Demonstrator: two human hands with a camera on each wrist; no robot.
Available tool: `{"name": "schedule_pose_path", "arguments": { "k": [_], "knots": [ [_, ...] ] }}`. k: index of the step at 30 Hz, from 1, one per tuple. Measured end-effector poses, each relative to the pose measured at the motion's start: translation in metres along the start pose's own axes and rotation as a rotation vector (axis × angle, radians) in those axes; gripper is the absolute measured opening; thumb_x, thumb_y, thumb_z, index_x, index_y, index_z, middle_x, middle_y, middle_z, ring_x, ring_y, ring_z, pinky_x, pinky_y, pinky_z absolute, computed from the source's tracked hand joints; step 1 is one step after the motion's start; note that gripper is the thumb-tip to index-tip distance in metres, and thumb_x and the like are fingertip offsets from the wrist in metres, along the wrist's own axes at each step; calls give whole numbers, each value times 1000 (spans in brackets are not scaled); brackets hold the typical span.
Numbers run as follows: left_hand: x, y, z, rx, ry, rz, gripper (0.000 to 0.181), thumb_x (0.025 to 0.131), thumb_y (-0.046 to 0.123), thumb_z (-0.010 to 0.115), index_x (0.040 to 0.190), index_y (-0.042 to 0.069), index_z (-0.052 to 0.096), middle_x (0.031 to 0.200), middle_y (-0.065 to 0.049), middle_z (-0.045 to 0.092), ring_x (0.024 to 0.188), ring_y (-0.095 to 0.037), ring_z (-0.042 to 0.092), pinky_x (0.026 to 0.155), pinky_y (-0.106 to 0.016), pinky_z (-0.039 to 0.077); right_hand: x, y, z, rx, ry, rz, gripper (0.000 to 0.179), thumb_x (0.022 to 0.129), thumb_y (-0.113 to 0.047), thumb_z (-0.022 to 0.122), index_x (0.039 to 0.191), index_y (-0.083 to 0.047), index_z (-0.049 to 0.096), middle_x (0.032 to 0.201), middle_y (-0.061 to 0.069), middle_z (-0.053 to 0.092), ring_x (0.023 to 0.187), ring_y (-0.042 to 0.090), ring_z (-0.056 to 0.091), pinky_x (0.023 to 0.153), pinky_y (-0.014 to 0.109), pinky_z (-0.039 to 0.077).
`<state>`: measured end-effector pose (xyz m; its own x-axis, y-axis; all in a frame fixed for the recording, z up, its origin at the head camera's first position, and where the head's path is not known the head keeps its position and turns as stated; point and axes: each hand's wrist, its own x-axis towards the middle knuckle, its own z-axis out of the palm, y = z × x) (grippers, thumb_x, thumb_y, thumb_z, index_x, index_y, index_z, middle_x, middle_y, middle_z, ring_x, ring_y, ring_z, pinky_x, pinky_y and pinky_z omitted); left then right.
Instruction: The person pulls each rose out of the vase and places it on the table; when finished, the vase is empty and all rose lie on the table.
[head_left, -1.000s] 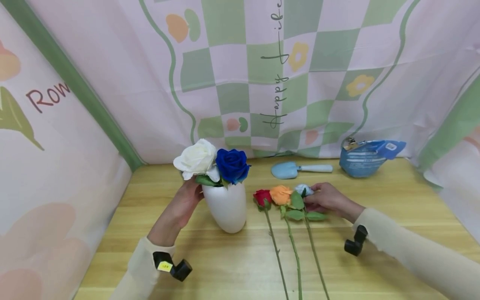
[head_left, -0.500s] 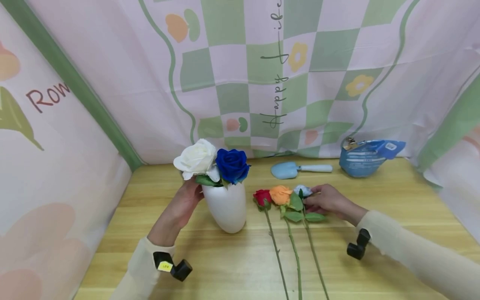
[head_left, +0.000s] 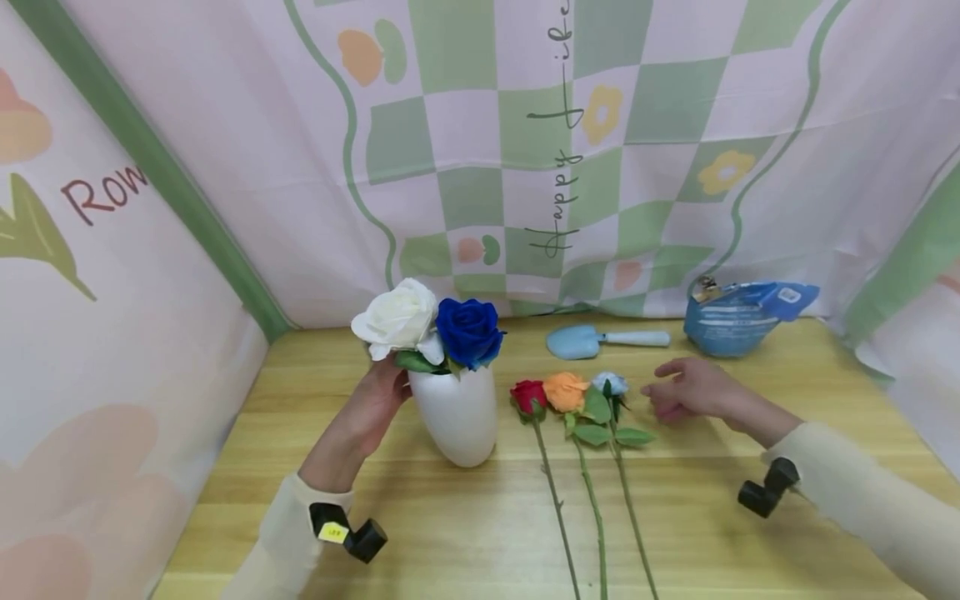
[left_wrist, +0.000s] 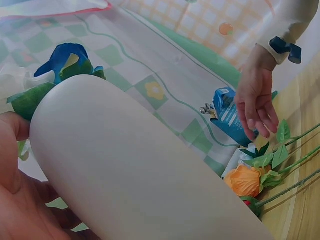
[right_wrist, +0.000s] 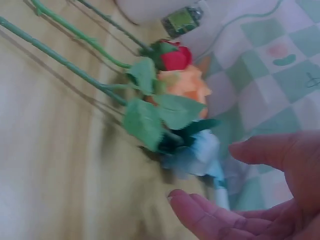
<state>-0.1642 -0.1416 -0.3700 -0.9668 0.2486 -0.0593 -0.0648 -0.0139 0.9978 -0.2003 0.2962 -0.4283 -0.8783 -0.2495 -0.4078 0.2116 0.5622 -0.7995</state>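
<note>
Left grip [head_left: 375, 398] holds the white vase [head_left: 457, 425], left on the bench [head_left: 442, 542], a white rose [head_left: 399, 318] and a blue rose [head_left: 470, 332] inserted. Right grip [head_left: 693, 390], relaxed and unloaded, sits just right of the pale-blue rose [head_left: 612, 384], which lies beside the orange rose [head_left: 566, 391].

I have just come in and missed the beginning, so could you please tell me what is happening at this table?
A person's left hand holds a white vase with a white rose and a dark blue rose in it. The right hand holds nothing; it is near the pale blue rose but apart from it. That rose lies on the table next to the orange rose and the red rose.
</note>
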Motion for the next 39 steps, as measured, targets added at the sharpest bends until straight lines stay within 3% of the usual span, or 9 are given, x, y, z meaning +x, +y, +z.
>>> {"name": "schedule_pose_path", "arguments": {
  "k": [4, 9, 11, 18, 25, 28, 39],
  "knots": [
    [0, -1, -1, 8, -9, 5, 47, 106, 31, 29, 143, 4, 36, 123, 7, 50, 112, -6, 52, 97, -28, 41, -3, -13, -7, 29, 64, -116, 63, 100, -16, 60, 142, 21, 30, 113, 29, 67, 89, 19, 75, 79, 38, 61],
    [1, -2, 0, 22, -16, 16, 48, 106, 35, 29, 141, 4, 37, 121, 8, 50, 110, -8, 52, 97, -29, 41, -8, -47, -2, 72, 147, -272, 49, 99, -12, 60, 136, 16, 43, 99, 1, 73, 87, 6, 72, 79, 31, 61],
    [1, -2, 0, 25, -17, 19, 48, 106, 37, 30, 141, 5, 38, 122, 8, 50, 110, -8, 51, 97, -29, 41, -11, -66, 4, 82, 170, -322, 46, 99, -14, 62, 133, 13, 47, 97, -4, 73, 87, 5, 72, 78, 28, 60],
    [3, -2, 1, 24, -14, 14, 47, 104, 34, 30, 141, 6, 37, 124, 6, 47, 111, -10, 51, 97, -30, 41, -17, -129, 44, 24, 199, -583, 37, 95, -13, 68, 127, 3, 58, 116, 19, 69, 97, 10, 71, 80, 26, 59],
    [0, 1, 0, 19, -21, 19, 48, 106, 35, 29, 144, 6, 33, 132, 0, 45, 114, -8, 48, 98, -29, 40, -16, -170, 82, -17, 116, -792, 62, 84, -10, 80, 139, -3, 52, 141, 13, 57, 127, 29, 60, 100, 32, 53],
    [-1, 1, 0, 16, -18, 17, 48, 105, 34, 29, 145, 6, 32, 132, 0, 45, 115, -8, 48, 98, -29, 40, -13, -180, 92, -47, 91, -823, 69, 81, -12, 83, 141, -5, 50, 143, 10, 56, 128, 28, 60, 104, 33, 50],
    [-2, 1, 1, 16, -10, 1, 49, 106, 33, 28, 146, 6, 31, 134, 1, 44, 116, -8, 48, 100, -29, 39, 2, -190, 108, -100, 35, -788, 79, 76, -21, 87, 144, -10, 47, 138, 9, 59, 119, 26, 64, 104, 42, 51]
  ]
}}
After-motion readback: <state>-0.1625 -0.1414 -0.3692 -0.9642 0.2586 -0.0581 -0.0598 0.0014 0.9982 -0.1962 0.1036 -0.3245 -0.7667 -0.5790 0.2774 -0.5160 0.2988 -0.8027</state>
